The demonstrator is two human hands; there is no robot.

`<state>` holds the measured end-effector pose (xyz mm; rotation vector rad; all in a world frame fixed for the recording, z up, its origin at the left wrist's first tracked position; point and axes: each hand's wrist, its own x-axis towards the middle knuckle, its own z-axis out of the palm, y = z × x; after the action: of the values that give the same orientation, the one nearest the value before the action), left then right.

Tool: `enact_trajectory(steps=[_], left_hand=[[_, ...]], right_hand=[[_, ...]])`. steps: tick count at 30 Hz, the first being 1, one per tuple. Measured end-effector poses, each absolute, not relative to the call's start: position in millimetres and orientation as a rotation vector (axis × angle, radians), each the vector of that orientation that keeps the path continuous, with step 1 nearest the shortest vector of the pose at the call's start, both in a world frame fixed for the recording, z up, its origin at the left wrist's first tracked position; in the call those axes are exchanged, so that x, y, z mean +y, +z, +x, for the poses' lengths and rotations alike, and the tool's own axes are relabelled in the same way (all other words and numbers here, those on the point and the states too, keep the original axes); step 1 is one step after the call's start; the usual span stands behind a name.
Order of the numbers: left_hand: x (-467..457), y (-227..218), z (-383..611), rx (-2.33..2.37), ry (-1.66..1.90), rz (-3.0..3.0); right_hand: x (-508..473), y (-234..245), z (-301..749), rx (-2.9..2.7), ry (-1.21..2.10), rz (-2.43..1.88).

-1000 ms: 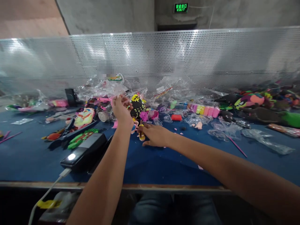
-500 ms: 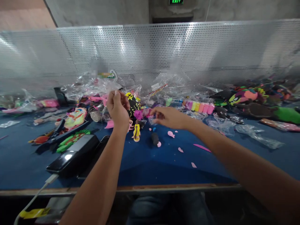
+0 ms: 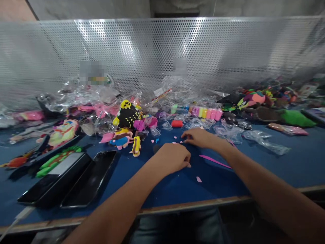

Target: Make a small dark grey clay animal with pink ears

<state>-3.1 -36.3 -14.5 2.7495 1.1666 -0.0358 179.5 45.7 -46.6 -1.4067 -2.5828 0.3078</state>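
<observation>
My left hand (image 3: 174, 157) rests low on the blue table (image 3: 279, 166) with its fingers curled under; whether anything is in them is hidden. My right hand (image 3: 199, 137) lies just beyond it, fingertips pinched down among small pink clay scraps (image 3: 177, 139). A thin pink stick (image 3: 214, 161) lies right of my left hand. A black clay figure with yellow spots (image 3: 127, 115) stands behind, with a small yellow and black piece (image 3: 136, 146) before it.
Two black phones (image 3: 68, 178) lie at the front left. Clear plastic bags (image 3: 83, 98) pile along the perforated metal screen (image 3: 162, 57). A row of pastel clay blocks (image 3: 205, 112), a red block (image 3: 176, 123) and colourful clay figures (image 3: 256, 100) sit at the right.
My left hand has dropped from beside the black figure to the table. My right hand has come down onto the pink scraps. The view has tilted down and shifted.
</observation>
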Motion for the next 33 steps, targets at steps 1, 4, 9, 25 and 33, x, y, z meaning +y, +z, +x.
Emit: enact_trajectory(steps=[1,4,9,25,33], left_hand=[[-36,-14,-5,1.159,-0.038,2.743],[-33,-16,-14,1.109,-0.020,2.704],[-22,-19,-25,1.074,0.250,2.633],[-29,-45,0,0.431,0.304,2.366],[-33,-43,0,0.503,0.177,2.507]], right_hand=[[47,-49,175,-2.584,0.293,-1.389],[47,-54,167,-2.555,0.238,-1.318],[43,-51,163,-2.425,0.190,-1.330],[41,-52,177,-2.257,0.481,-1.128],[26,-32,194,-1.971,0.585,-1.111]])
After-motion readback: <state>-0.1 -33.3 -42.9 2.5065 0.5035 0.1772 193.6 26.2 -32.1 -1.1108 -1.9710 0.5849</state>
